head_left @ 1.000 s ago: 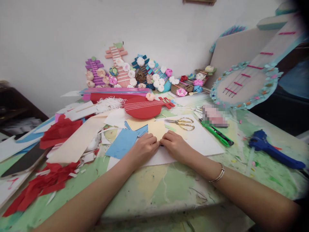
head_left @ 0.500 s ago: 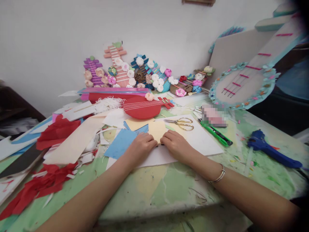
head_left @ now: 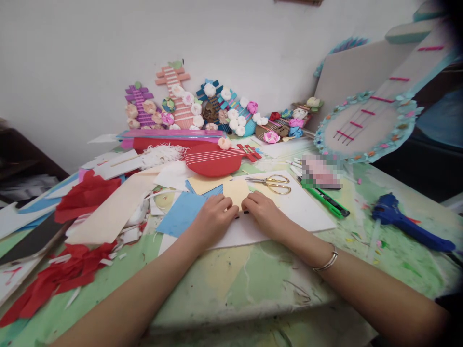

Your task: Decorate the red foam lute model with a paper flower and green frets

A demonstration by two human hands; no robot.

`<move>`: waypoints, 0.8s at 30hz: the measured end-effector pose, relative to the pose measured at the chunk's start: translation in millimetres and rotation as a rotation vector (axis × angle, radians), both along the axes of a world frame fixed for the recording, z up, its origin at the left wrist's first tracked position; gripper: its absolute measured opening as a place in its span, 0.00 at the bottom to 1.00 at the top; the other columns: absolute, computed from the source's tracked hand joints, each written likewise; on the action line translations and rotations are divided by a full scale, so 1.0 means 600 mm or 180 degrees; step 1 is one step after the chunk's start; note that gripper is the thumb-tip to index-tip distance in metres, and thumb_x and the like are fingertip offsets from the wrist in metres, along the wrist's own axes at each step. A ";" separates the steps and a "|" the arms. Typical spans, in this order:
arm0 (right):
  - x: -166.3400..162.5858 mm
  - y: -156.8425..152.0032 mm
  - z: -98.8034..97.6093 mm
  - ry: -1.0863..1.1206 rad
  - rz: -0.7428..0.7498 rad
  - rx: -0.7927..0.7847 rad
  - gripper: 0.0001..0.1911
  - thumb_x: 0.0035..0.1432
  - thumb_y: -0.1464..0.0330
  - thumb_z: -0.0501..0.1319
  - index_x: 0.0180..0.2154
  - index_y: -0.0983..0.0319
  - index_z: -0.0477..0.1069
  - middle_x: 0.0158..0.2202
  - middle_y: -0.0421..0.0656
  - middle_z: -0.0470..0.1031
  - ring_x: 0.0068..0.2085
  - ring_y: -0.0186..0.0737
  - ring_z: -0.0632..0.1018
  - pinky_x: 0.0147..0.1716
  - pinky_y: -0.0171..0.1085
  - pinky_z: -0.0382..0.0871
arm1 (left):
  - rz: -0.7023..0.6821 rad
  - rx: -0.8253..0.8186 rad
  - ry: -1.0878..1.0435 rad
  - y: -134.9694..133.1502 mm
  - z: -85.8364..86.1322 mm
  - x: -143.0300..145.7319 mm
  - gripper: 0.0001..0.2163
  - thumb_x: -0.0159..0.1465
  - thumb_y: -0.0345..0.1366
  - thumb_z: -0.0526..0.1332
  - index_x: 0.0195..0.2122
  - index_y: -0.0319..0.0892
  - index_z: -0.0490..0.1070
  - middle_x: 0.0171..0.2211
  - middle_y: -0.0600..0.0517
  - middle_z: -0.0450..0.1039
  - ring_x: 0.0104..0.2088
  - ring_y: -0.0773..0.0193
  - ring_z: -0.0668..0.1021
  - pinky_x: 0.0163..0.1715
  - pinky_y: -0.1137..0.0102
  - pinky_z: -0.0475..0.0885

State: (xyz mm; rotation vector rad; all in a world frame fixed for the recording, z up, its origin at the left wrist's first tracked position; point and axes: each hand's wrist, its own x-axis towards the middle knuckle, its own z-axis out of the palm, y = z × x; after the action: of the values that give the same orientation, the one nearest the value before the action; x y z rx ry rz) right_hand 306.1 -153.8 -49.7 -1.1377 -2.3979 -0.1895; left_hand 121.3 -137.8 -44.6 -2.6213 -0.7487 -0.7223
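A pale yellow piece of paper (head_left: 236, 192) lies over a white board (head_left: 304, 212), its lower edge between my hands. My left hand (head_left: 217, 217) is closed at the paper's lower left corner, fingers curled and pressed together. At the lower right corner my right hand (head_left: 263, 213) pinches the same edge. Small dark bits show under the fingertips; what they are I cannot make out. Blue paper (head_left: 181, 214) lies beside my left hand. Gold-handled scissors (head_left: 277, 184) rest on the board beyond my right hand.
A green utility knife (head_left: 327, 200) and a blue glue gun (head_left: 412, 224) lie to the right. Behind is a red paper lute (head_left: 213, 161), with several decorated instruments along the wall. Red crepe paper (head_left: 87, 195) and scraps cover the left. A large model instrument (head_left: 365, 127) leans at right.
Both hands stay at the paper's lower edge. My left fingers have shifted slightly right and curled more, and my right fingers have risen a little. The view has moved slightly.
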 end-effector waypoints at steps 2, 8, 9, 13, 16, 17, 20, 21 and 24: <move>0.001 0.000 0.003 0.0061 -0.0025 -0.0121 0.09 0.55 0.80 0.50 0.29 0.64 0.65 0.30 0.45 0.66 0.32 0.39 0.63 0.31 0.35 0.56 | -0.0048 0.0242 0.0051 -0.002 0.002 0.001 0.11 0.64 0.28 0.50 0.27 0.39 0.68 0.24 0.50 0.65 0.29 0.64 0.65 0.31 0.68 0.61; -0.001 -0.002 0.012 0.0091 -0.0019 -0.0362 0.11 0.47 0.83 0.50 0.27 0.63 0.64 0.27 0.42 0.64 0.30 0.36 0.63 0.29 0.33 0.52 | -0.0275 0.0745 0.0136 -0.009 0.007 0.006 0.11 0.65 0.27 0.50 0.27 0.39 0.67 0.23 0.51 0.64 0.28 0.64 0.66 0.30 0.67 0.59; -0.002 -0.002 0.013 0.0070 -0.0026 -0.0376 0.11 0.46 0.83 0.50 0.26 0.63 0.64 0.26 0.41 0.64 0.29 0.36 0.63 0.28 0.34 0.51 | -0.0306 0.0789 0.0134 -0.011 0.008 0.007 0.11 0.65 0.27 0.50 0.27 0.38 0.67 0.23 0.51 0.64 0.28 0.64 0.66 0.30 0.67 0.59; -0.004 -0.004 0.018 -0.0029 -0.0027 -0.0426 0.10 0.46 0.82 0.51 0.26 0.63 0.63 0.24 0.40 0.62 0.27 0.35 0.62 0.27 0.34 0.49 | -0.0278 0.0869 0.0209 -0.017 0.011 0.008 0.12 0.64 0.26 0.51 0.24 0.38 0.67 0.22 0.51 0.63 0.26 0.64 0.66 0.28 0.67 0.58; -0.004 -0.008 0.020 -0.0028 -0.0047 -0.0370 0.08 0.48 0.81 0.51 0.26 0.63 0.64 0.25 0.41 0.64 0.27 0.35 0.63 0.27 0.34 0.50 | -0.0210 0.0806 0.0217 -0.018 0.011 0.009 0.12 0.63 0.26 0.52 0.23 0.37 0.67 0.21 0.51 0.62 0.25 0.65 0.64 0.28 0.67 0.58; -0.003 -0.009 0.020 -0.0015 -0.0054 -0.0323 0.07 0.50 0.79 0.52 0.26 0.63 0.64 0.26 0.42 0.65 0.28 0.35 0.63 0.28 0.34 0.51 | -0.0192 0.0772 0.0192 -0.018 0.010 0.008 0.12 0.64 0.27 0.52 0.23 0.38 0.67 0.21 0.52 0.62 0.25 0.65 0.64 0.28 0.68 0.58; -0.001 -0.010 0.019 -0.0005 -0.0077 -0.0131 0.05 0.55 0.76 0.53 0.28 0.64 0.65 0.27 0.44 0.67 0.31 0.37 0.65 0.31 0.35 0.53 | -0.0149 0.0629 0.0075 -0.016 0.006 0.008 0.14 0.64 0.27 0.51 0.21 0.38 0.66 0.20 0.52 0.62 0.25 0.65 0.64 0.28 0.68 0.58; 0.000 -0.009 0.018 -0.0012 -0.0091 -0.0064 0.06 0.55 0.75 0.54 0.27 0.65 0.66 0.27 0.44 0.67 0.31 0.37 0.65 0.31 0.35 0.53 | -0.0143 0.0556 0.0020 -0.015 0.005 0.008 0.14 0.65 0.28 0.51 0.22 0.38 0.67 0.20 0.52 0.62 0.25 0.65 0.64 0.28 0.68 0.59; 0.001 -0.007 0.014 0.0017 -0.0144 0.0008 0.08 0.56 0.76 0.54 0.26 0.64 0.66 0.26 0.43 0.67 0.31 0.37 0.66 0.32 0.36 0.53 | -0.0136 0.0240 -0.0134 -0.012 -0.001 0.008 0.13 0.65 0.30 0.51 0.26 0.39 0.70 0.21 0.51 0.64 0.26 0.65 0.65 0.29 0.69 0.60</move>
State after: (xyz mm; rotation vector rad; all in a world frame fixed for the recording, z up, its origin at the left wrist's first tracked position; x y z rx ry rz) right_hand 306.9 -157.7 -41.4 -1.1907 -2.3680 -0.2042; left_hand 126.3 -144.8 -45.2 -2.5687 -0.6657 -0.8041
